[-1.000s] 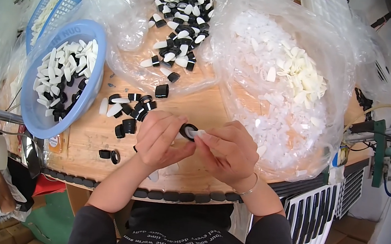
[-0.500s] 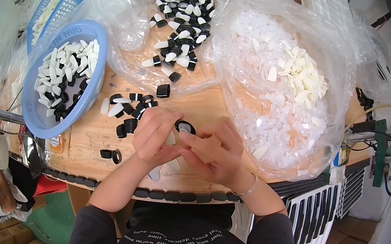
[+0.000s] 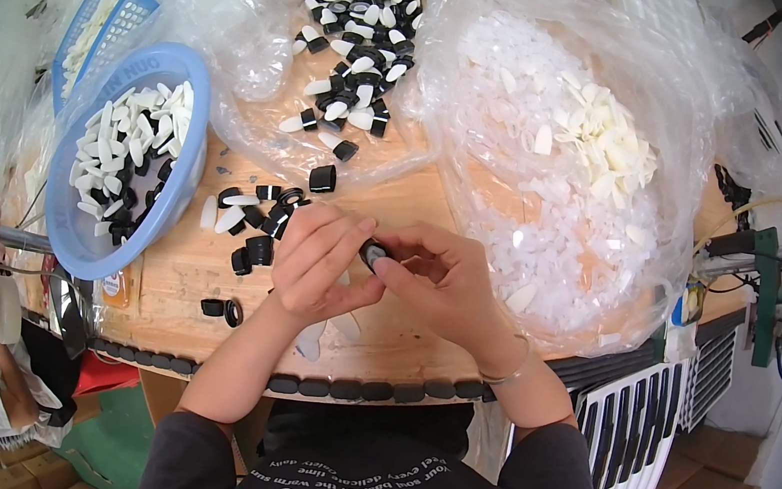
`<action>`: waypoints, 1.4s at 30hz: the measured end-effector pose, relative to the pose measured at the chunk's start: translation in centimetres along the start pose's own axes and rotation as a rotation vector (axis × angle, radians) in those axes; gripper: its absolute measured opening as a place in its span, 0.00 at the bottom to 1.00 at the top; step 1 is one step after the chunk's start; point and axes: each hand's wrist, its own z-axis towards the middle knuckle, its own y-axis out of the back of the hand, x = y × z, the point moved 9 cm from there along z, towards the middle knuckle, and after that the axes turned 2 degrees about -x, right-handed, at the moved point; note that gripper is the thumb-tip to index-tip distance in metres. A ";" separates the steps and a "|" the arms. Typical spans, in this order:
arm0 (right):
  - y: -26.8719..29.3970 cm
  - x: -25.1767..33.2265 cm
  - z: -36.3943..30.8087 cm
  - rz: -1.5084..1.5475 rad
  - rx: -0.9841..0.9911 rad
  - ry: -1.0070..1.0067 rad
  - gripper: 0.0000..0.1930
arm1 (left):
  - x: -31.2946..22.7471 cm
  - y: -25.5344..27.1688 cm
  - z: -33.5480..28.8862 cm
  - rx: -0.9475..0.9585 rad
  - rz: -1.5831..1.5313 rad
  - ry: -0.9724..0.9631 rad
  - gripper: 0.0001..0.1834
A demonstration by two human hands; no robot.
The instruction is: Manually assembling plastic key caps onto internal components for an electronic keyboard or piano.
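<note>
A small black ring-shaped cap (image 3: pixel 372 253) with a pale inside is held between my two hands over the wooden table. My left hand (image 3: pixel 317 264) is closed on its left side, fingers bent over it. From the other side my right hand (image 3: pixel 441 282) pinches it, the thumb against its opening. White flat pieces (image 3: pixel 310 340) lie on the wood below my hands. Just left of my left hand are loose black caps (image 3: pixel 258 250) and white oval pieces (image 3: pixel 230 218). One black cap (image 3: pixel 323 179) stands apart, beyond my hands.
A blue basin (image 3: pixel 189 174) of white and black pieces stands at left, beside a blue basket (image 3: pixel 132 12). Plastic sheeting bears joined black-and-white pieces (image 3: pixel 367 69); at right it holds translucent pieces (image 3: pixel 554 239) and cream pieces (image 3: pixel 604 140). Dark pads (image 3: pixel 314 388) line the table's front edge.
My right hand has drawn its fingers in around the cap. The cap has turned and shifted slightly right, showing its opening at a narrower angle. My left hand stays nearly in place.
</note>
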 end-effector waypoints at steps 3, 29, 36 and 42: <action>0.2 -0.6 0.0 0.025 -0.026 0.002 0.11 | 0.0 -0.3 0.0 0.018 -0.012 0.017 0.22; -0.3 -1.1 0.0 0.197 0.025 0.042 0.13 | 0.7 -0.9 0.0 0.066 -0.123 0.096 0.30; -0.2 -0.7 0.0 0.066 0.007 0.033 0.13 | 0.6 -1.1 -0.2 0.073 -0.114 0.066 0.28; 0.1 0.8 -0.4 -0.107 -0.077 0.142 0.12 | 0.5 -1.3 -0.2 0.076 -0.087 0.066 0.27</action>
